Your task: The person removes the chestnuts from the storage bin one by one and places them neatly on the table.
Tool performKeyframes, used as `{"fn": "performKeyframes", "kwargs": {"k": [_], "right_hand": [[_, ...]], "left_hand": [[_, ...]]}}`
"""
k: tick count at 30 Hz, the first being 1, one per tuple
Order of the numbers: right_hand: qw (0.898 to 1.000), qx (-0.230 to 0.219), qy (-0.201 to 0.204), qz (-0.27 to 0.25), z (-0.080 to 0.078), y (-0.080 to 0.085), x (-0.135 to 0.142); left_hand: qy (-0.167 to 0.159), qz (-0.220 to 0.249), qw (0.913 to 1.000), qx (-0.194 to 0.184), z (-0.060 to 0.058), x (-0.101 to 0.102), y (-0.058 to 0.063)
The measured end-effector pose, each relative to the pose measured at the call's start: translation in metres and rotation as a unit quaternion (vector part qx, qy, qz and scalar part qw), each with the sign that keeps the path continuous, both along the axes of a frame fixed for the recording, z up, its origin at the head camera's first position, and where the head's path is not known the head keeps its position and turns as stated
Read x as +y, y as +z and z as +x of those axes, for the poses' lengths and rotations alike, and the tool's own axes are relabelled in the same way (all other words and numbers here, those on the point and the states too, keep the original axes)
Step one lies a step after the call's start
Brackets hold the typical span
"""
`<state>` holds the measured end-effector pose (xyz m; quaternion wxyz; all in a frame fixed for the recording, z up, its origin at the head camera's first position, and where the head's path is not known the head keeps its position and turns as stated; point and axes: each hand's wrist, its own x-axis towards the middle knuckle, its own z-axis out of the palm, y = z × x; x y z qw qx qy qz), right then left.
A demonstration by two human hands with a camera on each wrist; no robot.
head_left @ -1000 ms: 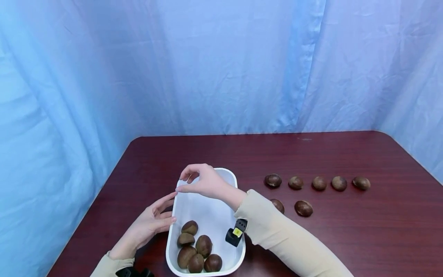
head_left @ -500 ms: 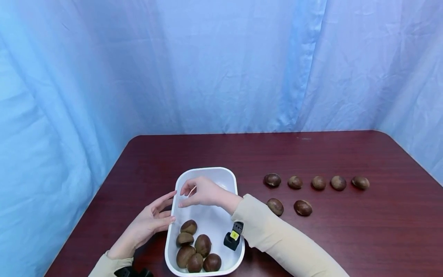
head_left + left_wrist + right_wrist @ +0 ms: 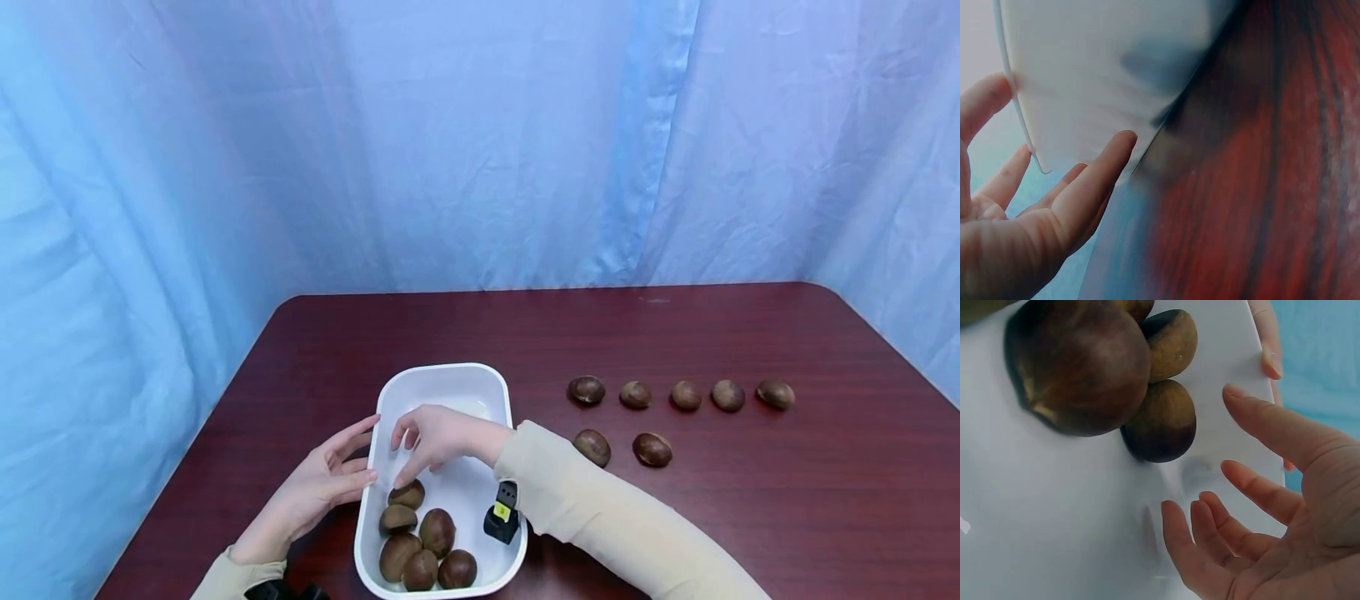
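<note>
A white rectangular tray (image 3: 480, 496) holds several brown chestnuts (image 3: 437, 533) gathered in its near part. My left hand (image 3: 318, 483) rests against the tray's left side with fingers spread and fairly straight; in the left wrist view the fingertips (image 3: 1124, 140) touch its outer wall and rim. Inside the tray hovers my right hand (image 3: 442, 437), thumb and fingers apart with nothing between them. The right wrist view has that hand (image 3: 1272, 519) beside the nearest chestnut (image 3: 1163, 422), with a gap between them. In the head view the thumb tip overlaps the topmost chestnut (image 3: 407, 493).
To the tray's right, a row of several chestnuts (image 3: 686, 396) lies on the dark red wooden table (image 3: 750, 500). Two more, a chestnut (image 3: 592, 447) and a glossier chestnut (image 3: 652, 450), lie nearer, close to the right sleeve (image 3: 577, 492). Blue curtains (image 3: 480, 167) hang behind the table.
My right hand has moved from the tray's left rim down into the tray, toward the chestnuts. My left hand stays at the tray's side. The chestnuts keep their places.
</note>
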<state>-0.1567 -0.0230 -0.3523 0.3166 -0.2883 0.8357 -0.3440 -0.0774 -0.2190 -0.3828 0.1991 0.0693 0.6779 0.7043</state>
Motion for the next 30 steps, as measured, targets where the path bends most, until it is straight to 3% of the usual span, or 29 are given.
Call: {"fn": "performKeyframes", "kwargs": {"k": [30], "right_hand": [[0.999,0.002,0.019,0.038,0.0053,-0.0040,-0.0033]], "left_hand": [[0.012,-0.007,0.9999,-0.004,0.0016,0.0006,0.0035]]}}
